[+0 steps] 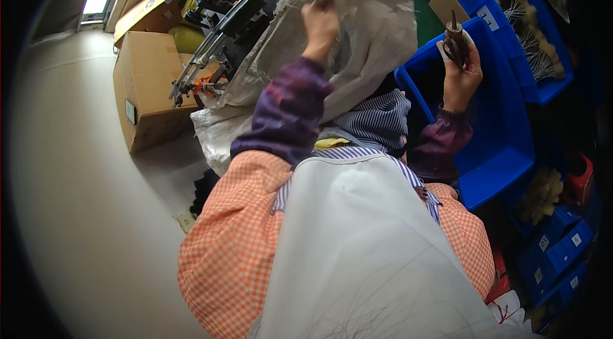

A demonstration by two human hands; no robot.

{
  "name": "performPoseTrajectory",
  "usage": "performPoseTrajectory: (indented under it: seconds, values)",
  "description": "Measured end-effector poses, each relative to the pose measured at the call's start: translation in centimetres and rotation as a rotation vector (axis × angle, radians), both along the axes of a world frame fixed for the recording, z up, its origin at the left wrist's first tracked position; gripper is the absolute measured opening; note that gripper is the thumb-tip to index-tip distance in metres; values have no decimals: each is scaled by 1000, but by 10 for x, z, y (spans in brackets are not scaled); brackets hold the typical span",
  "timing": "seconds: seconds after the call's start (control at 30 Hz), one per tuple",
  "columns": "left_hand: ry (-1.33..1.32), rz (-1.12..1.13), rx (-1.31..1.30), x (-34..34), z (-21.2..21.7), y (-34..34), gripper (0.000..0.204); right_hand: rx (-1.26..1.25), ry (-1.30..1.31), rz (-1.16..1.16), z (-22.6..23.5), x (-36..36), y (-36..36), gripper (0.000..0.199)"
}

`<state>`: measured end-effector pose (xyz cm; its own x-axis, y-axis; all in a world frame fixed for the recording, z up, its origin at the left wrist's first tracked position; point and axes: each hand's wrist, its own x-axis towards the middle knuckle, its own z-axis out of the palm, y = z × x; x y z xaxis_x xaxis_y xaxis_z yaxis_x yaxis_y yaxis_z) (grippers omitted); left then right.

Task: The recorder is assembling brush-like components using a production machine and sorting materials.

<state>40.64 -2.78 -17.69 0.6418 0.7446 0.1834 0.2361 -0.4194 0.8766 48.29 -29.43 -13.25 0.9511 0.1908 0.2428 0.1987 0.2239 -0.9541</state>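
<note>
Far to your left, a brown cardboard box (145,87) sits on the pale floor (70,179), and just right of it lies a black metal frame of rods and clamps (233,16), slanting from lower left to upper right.

Your left hand (321,23) is raised and closed on the upper edge of a grey woven sack (370,32) — the fingers pinch a fold of the cloth near its top rim. The sack hangs slack from that grip and drapes down toward your lap, partly covering the frame behind it.

Further right, your right hand (461,67) is closed around a small dark brown bundle of bristles (456,42). Its long axis stands nearly upright: the narrow tip points up and away from you, while the lower end is hidden in your fist. It is held above the near blue plastic bin (498,141), apart from the sack.

Beyond that, a second blue bin (511,0) holds pale brushes with wire stems (533,45) — they lie in a loose row. Small blue drawers (562,246) sit at the lower right edge.
</note>
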Motion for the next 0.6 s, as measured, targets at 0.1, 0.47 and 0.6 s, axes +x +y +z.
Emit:
performPoseTrajectory:
  seconds: [0.1,0.47,0.6]
  values:
    - [24,378,-943,-53,-10,18,26,-57,-31,27,-1,2,4,38]
    - [-871,718,-926,26,19,87,48,-118,30,107,-21,2,2,39]
    - [-351,879,-629,33,22,91,46,-145,56,142,-29,3,9,39]
